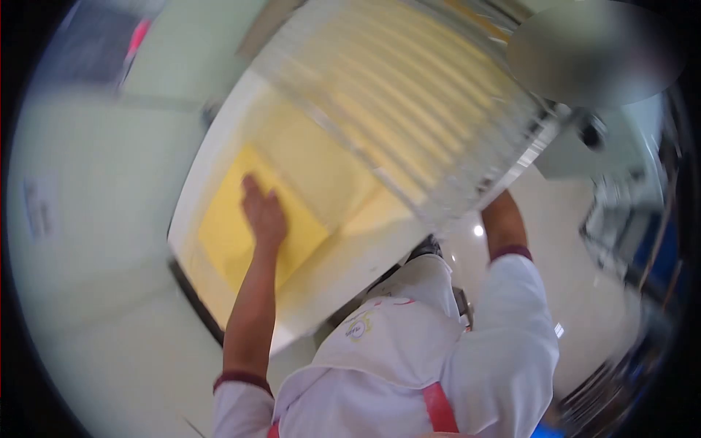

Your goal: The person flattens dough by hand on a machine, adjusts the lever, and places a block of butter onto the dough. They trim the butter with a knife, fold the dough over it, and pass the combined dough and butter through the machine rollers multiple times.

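Head view: my left hand (264, 215) is resting spread on a yellow sheet (225, 230), apron lettering (357, 328) showing unreadably; my right hand, hidden, I cannot tell.

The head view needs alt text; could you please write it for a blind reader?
A person's left hand is on or over a yellow sheet on a white surface, beside a barred cover. The right forearm reaches to the cover's edge, its hand hidden.

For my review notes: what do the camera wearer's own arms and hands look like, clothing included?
The left sleeve and right sleeve are white, each ending in a dark maroon cuff, with bare forearms beyond. The left hand is ungloved; blur hides finer detail. The right hand is hidden, so I cannot describe it.
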The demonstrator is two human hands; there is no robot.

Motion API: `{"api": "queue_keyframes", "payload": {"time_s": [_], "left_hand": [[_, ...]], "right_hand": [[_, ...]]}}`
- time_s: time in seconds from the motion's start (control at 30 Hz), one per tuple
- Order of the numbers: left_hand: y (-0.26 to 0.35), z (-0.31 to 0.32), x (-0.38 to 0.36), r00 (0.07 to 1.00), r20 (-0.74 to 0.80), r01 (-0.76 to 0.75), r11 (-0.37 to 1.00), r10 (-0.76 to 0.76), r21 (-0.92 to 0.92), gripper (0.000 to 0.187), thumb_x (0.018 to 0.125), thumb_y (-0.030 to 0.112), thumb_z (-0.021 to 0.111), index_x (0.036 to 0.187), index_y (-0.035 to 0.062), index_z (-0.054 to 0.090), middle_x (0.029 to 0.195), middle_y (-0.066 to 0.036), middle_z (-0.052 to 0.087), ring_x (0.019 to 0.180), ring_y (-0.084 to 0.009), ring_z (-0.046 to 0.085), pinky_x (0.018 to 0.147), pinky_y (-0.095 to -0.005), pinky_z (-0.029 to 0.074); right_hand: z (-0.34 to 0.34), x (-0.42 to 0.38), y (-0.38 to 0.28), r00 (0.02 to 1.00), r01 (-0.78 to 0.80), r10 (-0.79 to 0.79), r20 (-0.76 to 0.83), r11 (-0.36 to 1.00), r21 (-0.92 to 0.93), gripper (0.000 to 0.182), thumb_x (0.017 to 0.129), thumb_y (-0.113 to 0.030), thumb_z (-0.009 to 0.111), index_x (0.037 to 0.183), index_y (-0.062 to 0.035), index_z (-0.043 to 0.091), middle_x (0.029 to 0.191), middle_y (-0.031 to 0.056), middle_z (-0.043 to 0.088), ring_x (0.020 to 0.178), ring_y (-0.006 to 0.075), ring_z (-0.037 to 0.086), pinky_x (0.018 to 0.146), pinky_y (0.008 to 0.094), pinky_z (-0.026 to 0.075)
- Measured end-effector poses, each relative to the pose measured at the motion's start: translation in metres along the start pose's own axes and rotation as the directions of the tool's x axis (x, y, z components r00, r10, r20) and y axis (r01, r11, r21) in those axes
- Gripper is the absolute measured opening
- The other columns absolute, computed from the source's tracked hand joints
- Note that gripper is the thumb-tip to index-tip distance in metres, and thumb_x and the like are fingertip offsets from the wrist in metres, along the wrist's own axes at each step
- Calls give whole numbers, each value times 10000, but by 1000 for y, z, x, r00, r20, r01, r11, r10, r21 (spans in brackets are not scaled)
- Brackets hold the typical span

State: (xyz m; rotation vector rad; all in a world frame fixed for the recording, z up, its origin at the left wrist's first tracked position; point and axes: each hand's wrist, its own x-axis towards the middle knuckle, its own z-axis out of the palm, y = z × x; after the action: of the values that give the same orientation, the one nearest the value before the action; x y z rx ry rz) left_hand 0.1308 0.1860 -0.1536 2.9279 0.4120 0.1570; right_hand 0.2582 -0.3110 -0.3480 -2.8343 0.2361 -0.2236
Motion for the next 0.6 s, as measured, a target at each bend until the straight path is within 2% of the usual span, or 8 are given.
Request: {"api": "queue_keyframes", "payload": {"time_s": [0.23,0.4,0.43,0.47,0.5,0.53,0.57,0.6], "left_hand": [[-63,-22,-35,978,-38,209,971,-206,118,616,994,342,375,1513,70,183,1570,-137,201,1458,-295,161,1155,-511,139],[-188,-20,-100,928,-210,322,946,-308,32,611,1002,367,367,1513,83,191,1570,-126,212,1451,-298,190,1140,-538,168],[-210,-23,-114,895,-179,415,910,-409,-9,611,1001,368,360,1510,72,198,1565,-129,226,1449,-296,198,1135,-548,171],[-226,-25,-128,850,-147,506,862,-506,-43,611,999,369,354,1506,62,205,1561,-132,240,1447,-294,206,1130,-559,174],[-240,-18,-140,851,-178,508,861,-494,38,613,998,370,347,1505,55,206,1559,-133,246,1448,-290,206,1131,-559,173],[-254,-10,-154,847,-209,519,844,-488,132,615,997,371,341,1504,48,207,1556,-134,252,1449,-286,206,1131,-559,172],[-266,-11,-170,842,-233,534,814,-487,229,618,996,371,334,1502,40,209,1554,-135,257,1449,-282,205,1131,-559,171],[-259,-15,-169,833,-233,552,781,-502,292,619,988,364,334,1495,26,224,1550,-138,266,1445,-268,223,1140,-544,164]], "right_hand": [[-3,0,5,998,-54,55,-5,991,123,332,884,-176,582,1179,-35,524,1074,169,560,898,265,552,766,322,472],[9,-115,36,970,3,141,-196,805,593,310,899,-188,576,1166,-42,518,1023,148,565,825,232,551,703,294,477],[12,-159,55,958,9,201,-205,692,722,306,902,-190,574,1164,-44,517,1013,143,566,810,225,551,691,288,479],[-16,-190,62,735,-505,629,254,257,824,409,932,-220,553,1298,-71,449,1094,118,580,832,220,572,675,357,483],[-24,-208,81,575,-394,751,324,-92,914,371,941,-328,507,1237,-107,473,1004,95,592,702,219,525,565,386,415],[-10,-226,166,546,-336,645,535,-416,845,384,937,-444,427,1161,-138,493,967,100,594,695,250,521,545,436,394],[20,-257,267,739,-201,570,360,-324,925,510,918,-563,330,1037,-104,519,910,91,590,640,258,496,531,471,367],[-68,-241,185,603,-119,700,382,-394,911,364,926,-441,452,963,-85,521,863,94,598,600,231,512,504,443,400]]}}
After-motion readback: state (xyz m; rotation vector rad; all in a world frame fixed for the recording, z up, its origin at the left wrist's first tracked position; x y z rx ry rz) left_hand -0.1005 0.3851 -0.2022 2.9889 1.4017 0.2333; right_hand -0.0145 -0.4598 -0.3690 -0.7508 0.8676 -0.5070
